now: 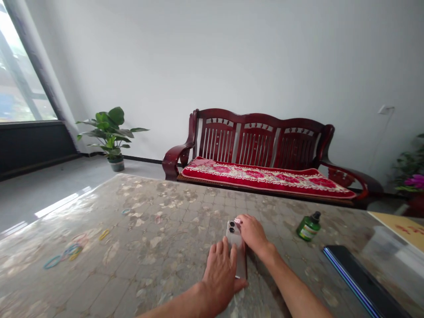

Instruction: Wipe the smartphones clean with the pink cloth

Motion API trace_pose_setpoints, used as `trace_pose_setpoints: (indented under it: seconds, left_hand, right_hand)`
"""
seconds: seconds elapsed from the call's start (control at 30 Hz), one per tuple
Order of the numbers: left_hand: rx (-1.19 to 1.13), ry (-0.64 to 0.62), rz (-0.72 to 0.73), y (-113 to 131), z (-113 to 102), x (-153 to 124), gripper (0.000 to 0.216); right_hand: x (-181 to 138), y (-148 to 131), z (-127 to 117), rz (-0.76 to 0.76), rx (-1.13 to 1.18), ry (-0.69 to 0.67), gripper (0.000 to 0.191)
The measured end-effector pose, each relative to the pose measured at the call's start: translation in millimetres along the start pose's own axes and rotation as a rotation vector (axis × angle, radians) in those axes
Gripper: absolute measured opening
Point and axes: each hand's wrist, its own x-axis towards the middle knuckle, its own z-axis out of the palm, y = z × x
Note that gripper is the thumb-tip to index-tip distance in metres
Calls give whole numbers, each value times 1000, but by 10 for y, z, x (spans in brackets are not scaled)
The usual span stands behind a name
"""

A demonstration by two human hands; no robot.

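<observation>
A silver smartphone [241,260] lies on the patterned tablecloth [172,251], its back and camera lenses facing up. My left hand [221,271] steadies it, with fingers along its left side and over its back and the thumb by its lower end. At the top right corner of the phone is my right hand [253,234], its fingers closed on a small pale pink-white piece [237,221]. What that piece is cannot be made out, since the fingers cover most of it.
Several coloured rubber bands [53,262] lie at left. On the right are a green bottle [308,227], a dark flat case [361,278], a clear plastic box [387,247] and a yellowish board [402,225]. Beyond the table stand a wooden bench [255,137] and a potted plant [112,132].
</observation>
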Motion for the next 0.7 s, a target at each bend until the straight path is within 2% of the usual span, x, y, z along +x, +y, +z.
trace_pose_setpoints:
  seconds: [0.2, 0.33, 0.43, 0.57, 0.7]
  left_hand:
    - [69, -19, 53, 83, -97, 35, 77]
    - [131, 37, 111, 106, -69, -8, 67]
    - [167, 68, 161, 77, -52, -43, 69]
    - [150, 70, 220, -76, -92, -87, 67]
    - [67, 110, 331, -378, -181, -142, 55]
  right_hand:
    - [96, 18, -4, 44, 19, -28, 24]
    - [146, 60, -29, 64, 48, -52, 24]
    - [158, 80, -62, 78, 74, -63, 23]
    - [157, 40, -148, 87, 114, -59, 24]
    - [161, -79, -245, 63, 150, -27, 26]
